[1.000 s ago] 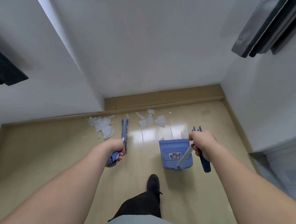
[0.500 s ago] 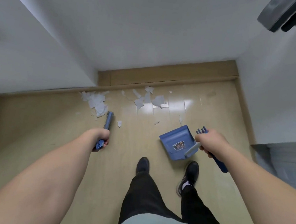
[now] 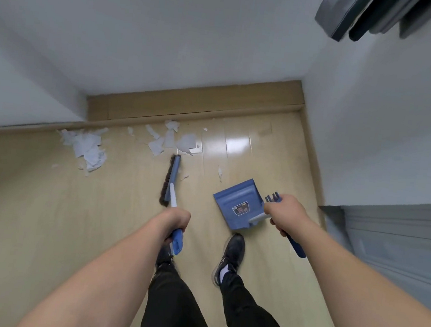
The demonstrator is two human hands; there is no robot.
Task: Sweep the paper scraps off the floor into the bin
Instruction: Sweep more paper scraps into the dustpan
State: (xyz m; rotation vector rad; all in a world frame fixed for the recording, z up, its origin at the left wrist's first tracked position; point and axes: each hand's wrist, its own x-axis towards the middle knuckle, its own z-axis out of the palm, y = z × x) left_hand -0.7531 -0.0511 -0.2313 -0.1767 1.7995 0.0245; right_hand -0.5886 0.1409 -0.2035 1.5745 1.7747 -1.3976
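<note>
- Two clumps of paper scraps on the wood floor [image 3: 30, 223] by the baseboard: dense pile [image 3: 87, 147] far left, looser spread [image 3: 170, 140] toward centre, plus a few stray bits [image 3: 220, 173] nearer the dustpan.
- Both clumps lie ahead of the hands, well apart from either grip; left pile sits off to the left of the broom head, not touching it.
- Left hand [image 3: 175, 221] wrapped tight round the broom [image 3: 171, 182] handle, blue grip end poking out below the fist.
- Broom head w/ dark bristles is down at floor level, angled up-left; its far tip is just beside the centre spread, can't tell if touching.
- One small scrap [image 3: 184, 178] just right of the broom head.
- Black shoe [image 3: 229, 258] & black trouser legs betw. the two arms, shoe just below the dustpan.
- Blue dustpan [image 3: 237, 203] on the floor, mouth toward the scraps, label on its inside face; no scraps seen inside.
- Right hand [image 3: 285, 213] clenched round the dustpan handle, blue comb teeth sticking out above the knuckles, handle end out below the wrist.
- Grey panel [image 3: 399, 249] at far right along the wall.
</note>
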